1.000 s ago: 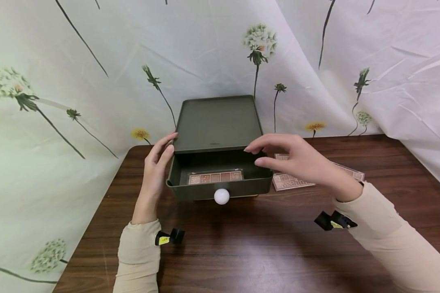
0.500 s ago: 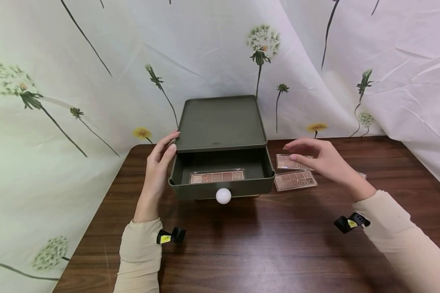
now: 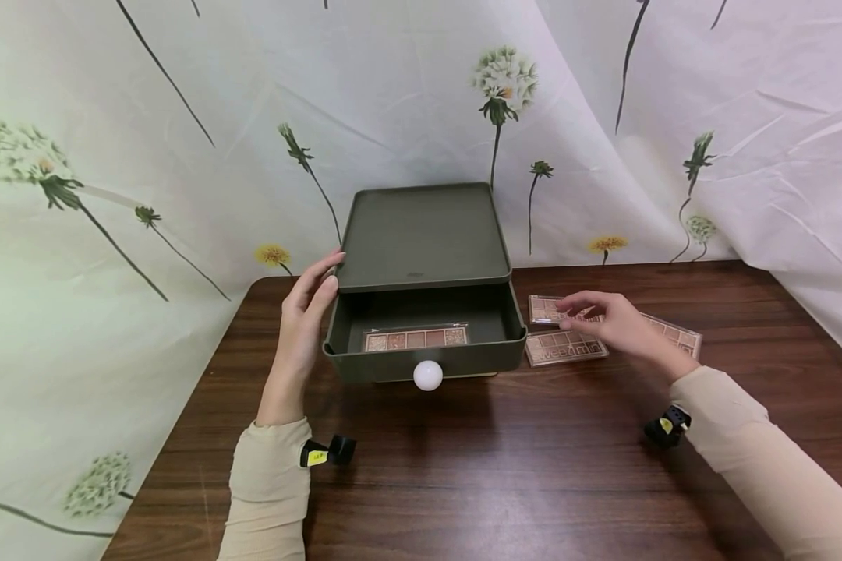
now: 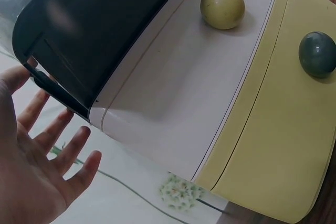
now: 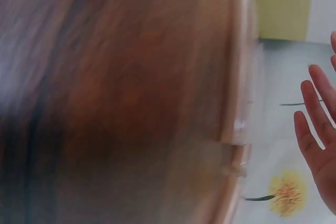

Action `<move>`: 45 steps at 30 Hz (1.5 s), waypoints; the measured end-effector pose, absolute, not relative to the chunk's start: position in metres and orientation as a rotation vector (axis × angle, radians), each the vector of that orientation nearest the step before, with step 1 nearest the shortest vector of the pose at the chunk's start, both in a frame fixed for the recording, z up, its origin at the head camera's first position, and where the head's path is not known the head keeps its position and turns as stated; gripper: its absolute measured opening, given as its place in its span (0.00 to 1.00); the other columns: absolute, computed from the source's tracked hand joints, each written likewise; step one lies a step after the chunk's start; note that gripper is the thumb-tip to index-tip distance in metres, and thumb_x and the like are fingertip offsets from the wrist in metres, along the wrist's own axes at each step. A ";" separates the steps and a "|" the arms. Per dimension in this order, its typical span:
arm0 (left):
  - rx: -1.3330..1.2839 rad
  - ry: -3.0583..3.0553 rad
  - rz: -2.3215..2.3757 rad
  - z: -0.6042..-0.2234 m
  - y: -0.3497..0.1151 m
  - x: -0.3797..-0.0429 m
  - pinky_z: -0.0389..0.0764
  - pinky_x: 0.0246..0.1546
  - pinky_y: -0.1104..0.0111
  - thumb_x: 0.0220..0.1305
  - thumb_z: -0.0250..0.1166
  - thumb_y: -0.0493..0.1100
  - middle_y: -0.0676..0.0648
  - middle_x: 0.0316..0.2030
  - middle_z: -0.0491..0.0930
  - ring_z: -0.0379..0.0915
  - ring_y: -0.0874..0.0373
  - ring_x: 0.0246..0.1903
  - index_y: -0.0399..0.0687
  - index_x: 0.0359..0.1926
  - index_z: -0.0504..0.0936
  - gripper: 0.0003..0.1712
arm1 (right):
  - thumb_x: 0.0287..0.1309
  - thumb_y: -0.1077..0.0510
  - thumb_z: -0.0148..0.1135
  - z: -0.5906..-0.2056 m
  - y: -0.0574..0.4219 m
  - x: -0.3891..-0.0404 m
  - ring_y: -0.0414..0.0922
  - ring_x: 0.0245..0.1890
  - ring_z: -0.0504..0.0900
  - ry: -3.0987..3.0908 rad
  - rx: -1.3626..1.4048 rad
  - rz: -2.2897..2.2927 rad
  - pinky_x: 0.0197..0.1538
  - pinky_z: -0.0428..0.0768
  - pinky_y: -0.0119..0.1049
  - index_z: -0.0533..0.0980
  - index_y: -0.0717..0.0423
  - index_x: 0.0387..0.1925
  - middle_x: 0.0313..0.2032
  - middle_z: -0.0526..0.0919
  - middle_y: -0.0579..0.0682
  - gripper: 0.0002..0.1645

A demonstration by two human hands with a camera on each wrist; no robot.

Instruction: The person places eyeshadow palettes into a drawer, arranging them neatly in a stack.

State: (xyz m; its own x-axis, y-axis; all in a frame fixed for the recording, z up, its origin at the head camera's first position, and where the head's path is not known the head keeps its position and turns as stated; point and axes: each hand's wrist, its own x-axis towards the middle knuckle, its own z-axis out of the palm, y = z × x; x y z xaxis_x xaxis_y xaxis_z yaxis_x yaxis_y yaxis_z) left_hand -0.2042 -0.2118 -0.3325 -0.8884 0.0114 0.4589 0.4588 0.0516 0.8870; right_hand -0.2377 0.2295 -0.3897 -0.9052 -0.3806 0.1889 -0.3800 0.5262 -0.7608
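Note:
A small drawer cabinet stands on the table, its dark green top drawer pulled out. Inside that drawer lies an eyeshadow palette. My left hand rests against the cabinet's upper left side, fingers spread. To the cabinet's right, my right hand hovers low over the palettes, fingers loosely bent and holding nothing. Beneath its fingertips are a back palette and a front palette. A further palette is partly covered by the right wrist.
Below the green drawer, the left wrist view shows a white drawer with a yellow knob and a yellow drawer with a green knob. A white knob juts forward. Behind the brown table hangs a flowered cloth.
My right hand has moved right, away from the open drawer, and then down to the palettes. The left hand keeps its place at the cabinet.

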 end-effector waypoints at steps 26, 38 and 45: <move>-0.467 -2.027 -1.896 -0.331 -0.210 -0.202 0.64 0.63 0.66 0.76 0.52 0.41 0.50 0.67 0.69 0.61 0.57 0.66 0.39 0.67 0.72 0.23 | 0.39 0.52 0.83 -0.417 0.224 -0.239 0.69 0.60 0.68 2.844 -0.870 -0.837 0.62 0.62 0.66 0.79 0.60 0.55 0.55 0.74 0.67 0.39; -0.459 -2.042 -1.886 -0.331 -0.211 -0.202 0.64 0.63 0.65 0.76 0.52 0.42 0.51 0.67 0.69 0.61 0.58 0.67 0.40 0.67 0.73 0.23 | 0.42 0.55 0.82 -0.409 0.225 -0.238 0.62 0.55 0.76 2.809 -0.878 -0.904 0.58 0.71 0.60 0.78 0.65 0.56 0.54 0.78 0.64 0.38; -0.464 -2.043 -1.887 -0.331 -0.212 -0.201 0.64 0.64 0.64 0.76 0.52 0.42 0.51 0.67 0.69 0.61 0.58 0.67 0.40 0.67 0.73 0.23 | 0.46 0.53 0.80 -0.389 0.227 -0.226 0.56 0.49 0.77 2.829 -0.846 -0.907 0.51 0.75 0.56 0.78 0.61 0.59 0.54 0.77 0.61 0.38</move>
